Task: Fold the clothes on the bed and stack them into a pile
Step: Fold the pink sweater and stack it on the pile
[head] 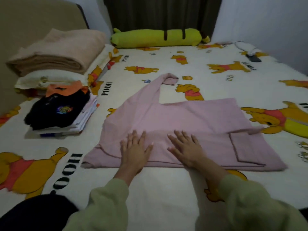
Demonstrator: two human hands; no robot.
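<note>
Folding in progress, head view. A pink garment (183,124) lies spread on the printed bedsheet (158,189) near the middle of the bed, one sleeve folded across its right side and the other reaching up toward the far edge. The left hand (135,149) and right hand (186,147) rest flat on its near portion, fingers extended and splayed, gripping nothing. To the left, well apart, a pile of folded clothes (58,112) stands with a black garment uppermost. By this evidence several items are done; the pink garment appears partly folded and has yet to join the pile. No other loose clothes are visible.
</note>
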